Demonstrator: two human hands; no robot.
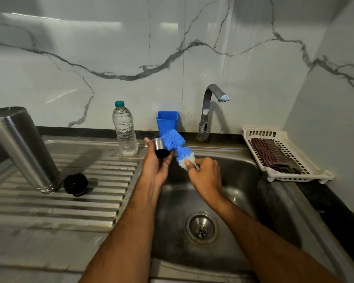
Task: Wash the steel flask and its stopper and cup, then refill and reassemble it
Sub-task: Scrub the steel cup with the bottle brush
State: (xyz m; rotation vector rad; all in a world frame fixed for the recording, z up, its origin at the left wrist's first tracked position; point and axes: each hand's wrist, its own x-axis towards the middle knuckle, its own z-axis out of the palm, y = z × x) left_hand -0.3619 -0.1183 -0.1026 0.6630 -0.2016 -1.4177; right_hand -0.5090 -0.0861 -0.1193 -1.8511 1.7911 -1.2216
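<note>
My left hand [154, 162] grips the small steel cup [159, 147] with a black inside over the sink's left edge. My right hand [204, 170] holds a blue and white bottle brush [177, 147], whose bristles press against the cup. The steel flask [23, 148] stands upside down on the ribbed drainboard [70, 205] at the left. Its black stopper [75, 183] lies beside it on the drainboard.
A clear water bottle [124, 129] with a green cap stands at the back, beside a blue holder [168, 121]. The tap [209, 111] is off above the steel sink [243, 201]. A white rack [319, 172] holding a checked cloth [272, 154] sits at the right.
</note>
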